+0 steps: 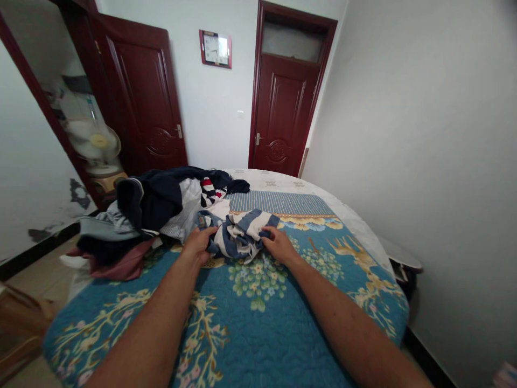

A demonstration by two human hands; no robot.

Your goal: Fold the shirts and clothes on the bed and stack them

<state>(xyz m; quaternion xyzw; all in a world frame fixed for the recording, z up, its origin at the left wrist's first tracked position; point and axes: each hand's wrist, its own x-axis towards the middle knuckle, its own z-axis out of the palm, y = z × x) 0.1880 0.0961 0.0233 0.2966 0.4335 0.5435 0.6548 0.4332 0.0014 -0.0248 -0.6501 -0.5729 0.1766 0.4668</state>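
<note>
A crumpled blue-and-cream striped garment [241, 233] lies on the blue floral bedspread [258, 323]. My left hand [198, 243] grips its left edge with fingers closed. My right hand [278, 243] pinches its right edge. Both forearms reach forward over the bed. Just behind and to the left sits a heap of clothes [157, 207]: dark navy pieces, a grey striped one, a red-white-navy striped one and a maroon one at the bottom.
The bed runs along the white wall on the right. Two dark red doors [283, 113] stand behind it, with a wall clock [215, 48] between them. A white fan [99, 143] stands at the left. A small round table [402, 258] sits by the bed's right side.
</note>
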